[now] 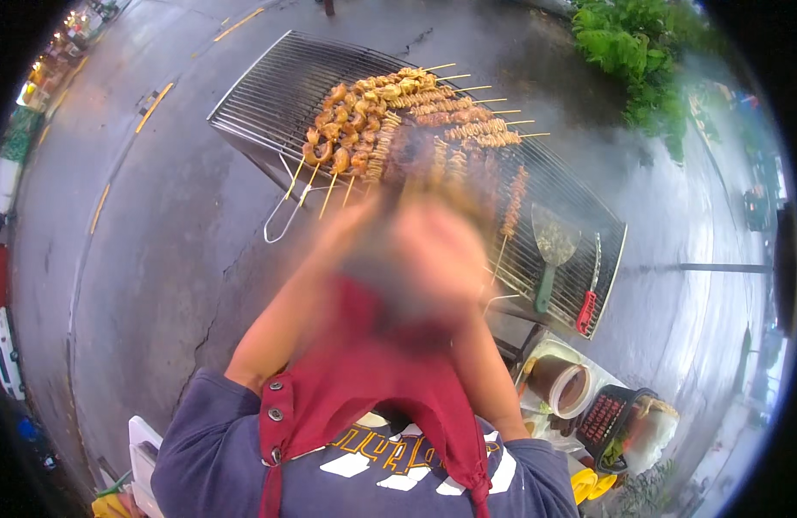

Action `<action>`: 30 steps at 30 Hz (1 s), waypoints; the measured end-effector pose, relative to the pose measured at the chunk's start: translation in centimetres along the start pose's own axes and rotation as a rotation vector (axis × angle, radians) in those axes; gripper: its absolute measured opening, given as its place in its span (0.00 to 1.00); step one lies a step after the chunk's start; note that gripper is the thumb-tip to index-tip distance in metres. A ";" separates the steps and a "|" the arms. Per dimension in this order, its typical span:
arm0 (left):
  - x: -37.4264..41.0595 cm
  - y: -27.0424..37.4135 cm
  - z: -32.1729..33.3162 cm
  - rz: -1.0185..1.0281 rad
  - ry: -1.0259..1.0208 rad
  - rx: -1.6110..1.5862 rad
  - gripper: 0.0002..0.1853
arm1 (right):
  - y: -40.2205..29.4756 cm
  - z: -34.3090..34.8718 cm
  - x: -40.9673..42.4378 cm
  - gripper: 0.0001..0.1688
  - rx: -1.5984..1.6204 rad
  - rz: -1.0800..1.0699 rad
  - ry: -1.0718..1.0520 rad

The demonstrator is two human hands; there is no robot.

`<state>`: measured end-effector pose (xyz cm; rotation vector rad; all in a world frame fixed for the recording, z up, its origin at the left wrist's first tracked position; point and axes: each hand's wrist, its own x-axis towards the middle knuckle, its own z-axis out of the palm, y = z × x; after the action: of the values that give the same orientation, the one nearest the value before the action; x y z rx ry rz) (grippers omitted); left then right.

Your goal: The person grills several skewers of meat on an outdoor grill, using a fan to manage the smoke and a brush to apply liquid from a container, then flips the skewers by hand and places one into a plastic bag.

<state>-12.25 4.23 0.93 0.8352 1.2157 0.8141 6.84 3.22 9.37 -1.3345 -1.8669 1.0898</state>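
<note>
Both hands are raised close to the camera and strongly blurred. My right hand (440,249) appears as a pale rounded shape at the middle, and my left hand (356,220) sits beside it, partly lost in the blur. A dark blurred patch lies between them; what it is, or whether either hand holds it, I cannot make out. Beyond them a barbecue grill (262,84) carries several skewers of browned, curled meat (346,126) and skewers of pleated meat (437,103). One reddish skewer (515,201) lies apart, right of my right hand. Smoke drifts over the grate.
A green-handled spatula (549,278) and a red-handled metal tool (586,311) rest on the grill's right end. A wire handle (275,226) juts from its left. Lower right are a tub of brown sauce (572,392), a black basket (605,421) and something yellow (589,484).
</note>
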 end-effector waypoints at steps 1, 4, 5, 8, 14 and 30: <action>0.3 -0.3 0.0 -0.020 -0.001 0.048 0.07 | 0.6 0.2 0.2 0.13 -0.025 -0.009 -0.010; 0.3 0.5 1.3 -0.004 0.014 0.229 0.07 | 2.8 0.8 0.3 0.12 -0.172 -0.144 -0.020; 0.9 -1.0 0.6 -0.003 0.015 0.227 0.07 | 2.8 1.3 0.5 0.12 -0.226 -0.189 -0.026; 2.9 -5.9 -1.5 0.199 0.171 0.198 0.07 | 0.9 2.7 1.6 0.12 -0.254 0.300 -0.234; 1.4 -1.8 0.5 0.361 0.171 0.501 0.08 | 4.0 4.9 2.4 0.10 -0.337 0.273 -0.164; 0.4 -0.2 4.1 0.333 0.220 0.769 0.13 | -4.0 -0.9 0.3 0.15 -0.621 0.376 -0.071</action>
<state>-8.10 4.02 1.16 1.6371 1.6424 0.7085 5.65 3.13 13.33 -2.0829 -2.1599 0.7477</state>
